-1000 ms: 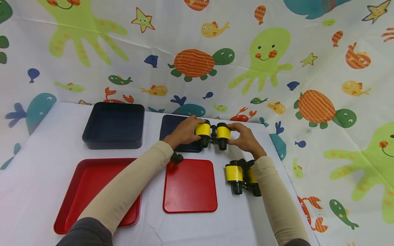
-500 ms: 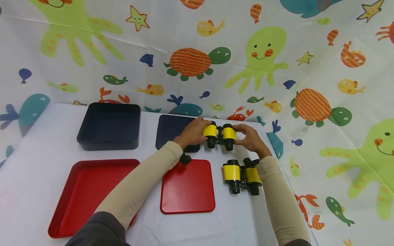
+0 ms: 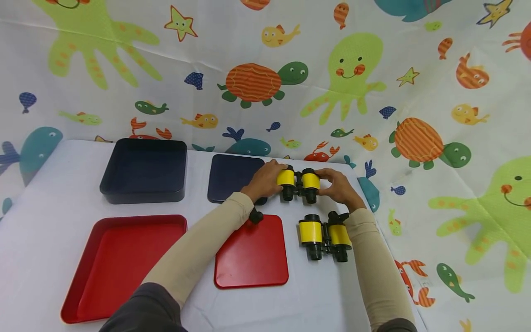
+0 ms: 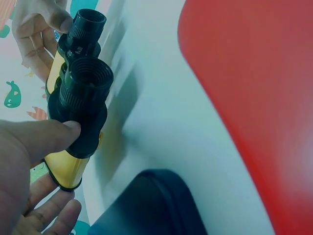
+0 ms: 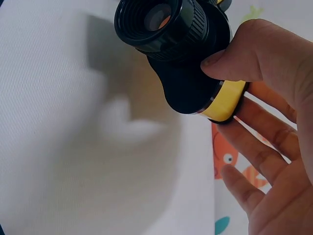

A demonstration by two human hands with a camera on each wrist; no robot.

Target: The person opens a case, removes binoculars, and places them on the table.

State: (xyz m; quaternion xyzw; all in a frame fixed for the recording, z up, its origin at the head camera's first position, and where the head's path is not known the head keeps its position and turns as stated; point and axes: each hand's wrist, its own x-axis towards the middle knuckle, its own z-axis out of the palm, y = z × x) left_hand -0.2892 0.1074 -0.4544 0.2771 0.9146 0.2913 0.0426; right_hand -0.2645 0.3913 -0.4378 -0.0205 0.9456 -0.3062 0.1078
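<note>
Both hands hold one pair of yellow and black binoculars [image 3: 310, 179] near the back right of the table, one hand at each side. My left hand [image 3: 265, 179] grips the left barrel, its thumb on the black eyepiece end in the left wrist view. On the other barrel, my right hand [image 3: 338, 188] has its thumb on the black end and fingers behind, as the right wrist view shows. Shadows fall on the white cloth beside the binoculars [image 4: 88, 81]; whether they touch the cloth I cannot tell. A second pair of binoculars [image 3: 310, 232] lies nearer, beside the right forearm.
A dark blue lid or flat tray [image 3: 228, 177] lies partly under the left hand. Nearer is a flat red one [image 3: 253, 265]. At left stand a deep dark tray [image 3: 143, 196] and a red tray [image 3: 89, 267]. A patterned curtain [image 3: 166, 92] hangs behind.
Both hands and the held binoculars have shifted right, away from the dark blue flat piece. The view has turned slightly. The second binoculars stay on the table.
</note>
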